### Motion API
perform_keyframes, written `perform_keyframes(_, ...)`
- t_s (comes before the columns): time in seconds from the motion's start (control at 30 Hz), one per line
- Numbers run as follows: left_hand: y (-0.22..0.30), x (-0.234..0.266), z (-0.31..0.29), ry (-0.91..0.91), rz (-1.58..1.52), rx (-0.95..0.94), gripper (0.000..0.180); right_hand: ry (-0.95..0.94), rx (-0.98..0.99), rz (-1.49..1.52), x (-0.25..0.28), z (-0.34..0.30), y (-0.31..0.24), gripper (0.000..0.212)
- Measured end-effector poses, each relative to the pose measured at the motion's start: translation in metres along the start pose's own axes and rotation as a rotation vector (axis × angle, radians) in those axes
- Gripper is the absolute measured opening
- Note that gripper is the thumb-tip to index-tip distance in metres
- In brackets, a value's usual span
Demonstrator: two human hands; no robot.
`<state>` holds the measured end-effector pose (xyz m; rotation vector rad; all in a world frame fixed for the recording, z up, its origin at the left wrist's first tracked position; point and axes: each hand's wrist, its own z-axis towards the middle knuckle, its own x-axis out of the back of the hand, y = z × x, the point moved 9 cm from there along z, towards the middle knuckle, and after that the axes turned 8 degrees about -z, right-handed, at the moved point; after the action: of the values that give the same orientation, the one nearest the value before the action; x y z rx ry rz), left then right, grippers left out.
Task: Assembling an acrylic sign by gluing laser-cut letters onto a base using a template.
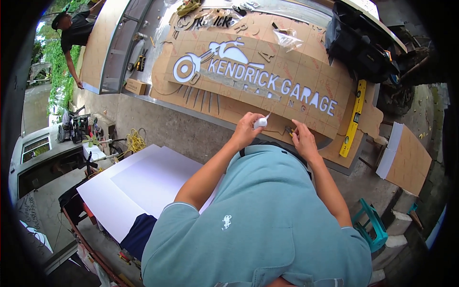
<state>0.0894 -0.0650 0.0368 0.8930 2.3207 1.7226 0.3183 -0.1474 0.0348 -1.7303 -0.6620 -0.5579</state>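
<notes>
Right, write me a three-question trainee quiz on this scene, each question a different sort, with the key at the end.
1. What does the person's left hand hold?
2. True or false: the yellow level lies to the right of the brown sheet with the motorcycle cutout.
3. What colour is the stool at the lower right?
A) red
B) teal
C) white

Key:
1. A small white bottle with a thin tip.
2. True.
3. B.
</notes>
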Motion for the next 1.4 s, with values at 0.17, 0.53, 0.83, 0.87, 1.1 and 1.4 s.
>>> perform_keyframes(0.17,0.027,-0.019,-0.008,-0.023,0.050,-0.008,0.037,-0.084,0.026,0.089,0.004,-0.005,-0.018,0.054)
perform_keyframes(0.53,0.048,-0.042,-0.035,-0.036,-0.050,-0.068,0.032,-0.180,0.178,0.323,-0.021,-0.010,-0.063,0.040)
perform_keyframes(0.83,0.041,-0.024,-0.044,-0.119,-0.206,-0.029,0.026,-0.130,0.134,0.246,-0.019,-0.015,-0.071,0.034)
perform_keyframes(0.87,0.033,-0.015,-0.045,-0.084,-0.179,-0.059,0.022,-0.120,0.107,0.247,-0.019,-0.017,-0.071,0.032)
perform_keyframes(1.1,-0.058,-0.059,-0.050,-0.629,0.349,-0.034,0.041,-0.050,-0.049,0.177,-0.038,-0.030,-0.056,0.033)
perform_keyframes(1.4,-0.098,-0.074,-0.079,-0.956,0.657,-0.092,0.040,0.121,-0.044,0.066,-0.057,-0.047,-0.086,0.033)
